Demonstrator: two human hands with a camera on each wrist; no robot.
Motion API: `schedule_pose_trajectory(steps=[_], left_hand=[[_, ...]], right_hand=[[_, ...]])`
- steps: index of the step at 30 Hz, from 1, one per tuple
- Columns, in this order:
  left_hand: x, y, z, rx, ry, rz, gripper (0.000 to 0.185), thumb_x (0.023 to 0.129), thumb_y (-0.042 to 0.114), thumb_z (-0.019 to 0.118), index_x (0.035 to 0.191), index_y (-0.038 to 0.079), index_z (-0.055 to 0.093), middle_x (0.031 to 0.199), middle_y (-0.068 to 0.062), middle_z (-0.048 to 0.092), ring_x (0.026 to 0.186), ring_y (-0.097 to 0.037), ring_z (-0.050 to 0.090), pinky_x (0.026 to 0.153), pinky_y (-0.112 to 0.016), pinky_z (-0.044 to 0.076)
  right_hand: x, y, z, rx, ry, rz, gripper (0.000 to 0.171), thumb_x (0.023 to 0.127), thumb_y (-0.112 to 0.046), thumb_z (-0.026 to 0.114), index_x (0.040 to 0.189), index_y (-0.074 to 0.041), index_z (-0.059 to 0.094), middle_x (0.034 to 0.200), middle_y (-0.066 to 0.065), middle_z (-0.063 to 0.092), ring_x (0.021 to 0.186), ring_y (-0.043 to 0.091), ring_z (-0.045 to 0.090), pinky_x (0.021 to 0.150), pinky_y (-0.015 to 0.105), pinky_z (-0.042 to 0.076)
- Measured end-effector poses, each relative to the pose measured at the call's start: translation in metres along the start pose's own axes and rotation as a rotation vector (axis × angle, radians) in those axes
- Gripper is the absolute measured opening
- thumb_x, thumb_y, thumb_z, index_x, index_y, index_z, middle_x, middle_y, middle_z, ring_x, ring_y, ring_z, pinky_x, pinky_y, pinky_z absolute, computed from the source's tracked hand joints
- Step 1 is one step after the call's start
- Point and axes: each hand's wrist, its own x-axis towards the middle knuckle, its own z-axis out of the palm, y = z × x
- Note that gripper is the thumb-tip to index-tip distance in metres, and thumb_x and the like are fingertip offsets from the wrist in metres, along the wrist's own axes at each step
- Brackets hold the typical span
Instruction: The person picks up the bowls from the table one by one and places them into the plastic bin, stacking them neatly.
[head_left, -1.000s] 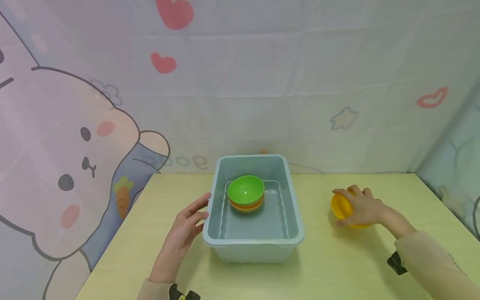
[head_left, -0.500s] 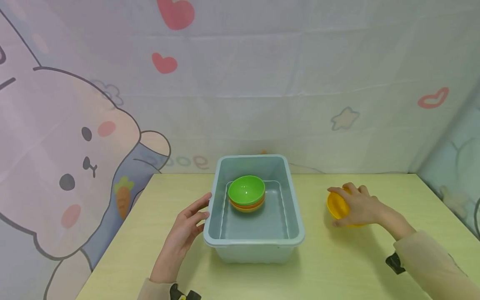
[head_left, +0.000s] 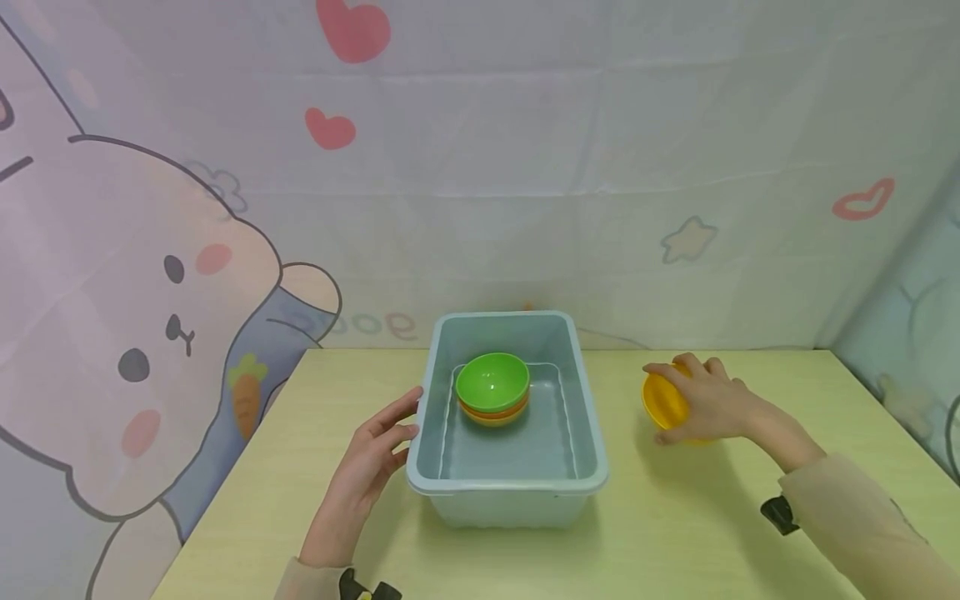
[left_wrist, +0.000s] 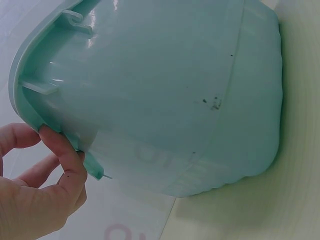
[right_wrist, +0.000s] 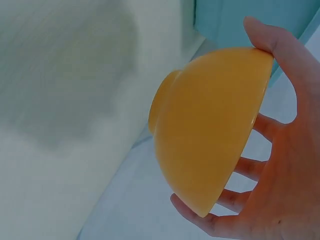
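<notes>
My right hand point(head_left: 708, 402) grips a yellow bowl point(head_left: 664, 404) by its rim, right of the bin and over the table. In the right wrist view the bowl point(right_wrist: 207, 120) is tilted on its side, thumb at one end of the rim and fingers at the other. My left hand point(head_left: 375, 446) holds the left rim of a pale blue-green plastic bin point(head_left: 506, 485). The left wrist view shows bent fingers point(left_wrist: 67, 155) at the underside of the bin's lip point(left_wrist: 22, 82). Inside the bin sits a stack of bowls, a green bowl point(head_left: 492, 382) on top of orange ones point(head_left: 495, 414).
The bin stands at the middle of a light wood table point(head_left: 652, 533). Behind the table hangs a printed cloth point(head_left: 510, 167) with a cartoon rabbit and hearts. A dark cable point(head_left: 952, 437) shows at the far right edge.
My right hand has moved a little left and away from me with the yellow bowl, toward the bin. The left hand, the bin and the stacked bowls have kept their places.
</notes>
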Motion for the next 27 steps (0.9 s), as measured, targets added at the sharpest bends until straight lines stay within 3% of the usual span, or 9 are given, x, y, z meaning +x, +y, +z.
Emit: schedule_pose_trajectory(steps=[9, 18, 27], left_hand=[[-0.001, 0.0, 0.0, -0.024, -0.007, 0.005, 0.054, 0.091, 0.003, 0.056, 0.143, 0.006, 0.045, 0.127, -0.002, 0.054, 0.101, -0.011, 0.059, 0.086, -0.028, 0.05], [-0.002, 0.002, 0.001, -0.019, 0.008, -0.005, 0.053, 0.091, 0.002, 0.055, 0.143, 0.006, 0.045, 0.129, -0.003, 0.053, 0.102, -0.011, 0.058, 0.086, -0.029, 0.05], [-0.003, 0.004, 0.002, -0.003, -0.002, -0.002, 0.054, 0.091, 0.004, 0.055, 0.143, 0.006, 0.044, 0.131, -0.004, 0.052, 0.101, -0.013, 0.056, 0.087, -0.028, 0.049]], right_hand=[[0.006, -0.014, -0.011, 0.002, -0.007, -0.009, 0.095, 0.067, -0.057, 0.077, 0.144, -0.019, 0.036, 0.137, 0.025, 0.036, 0.109, 0.05, 0.038, 0.064, 0.057, 0.044], [0.016, -0.025, -0.022, -0.013, 0.01, -0.042, 0.094, 0.067, -0.056, 0.077, 0.144, -0.021, 0.037, 0.133, 0.022, 0.039, 0.102, 0.044, 0.039, 0.061, 0.048, 0.044], [0.026, -0.041, -0.038, -0.042, 0.004, -0.055, 0.093, 0.067, -0.057, 0.076, 0.144, -0.021, 0.039, 0.135, 0.022, 0.04, 0.106, 0.045, 0.04, 0.066, 0.054, 0.046]])
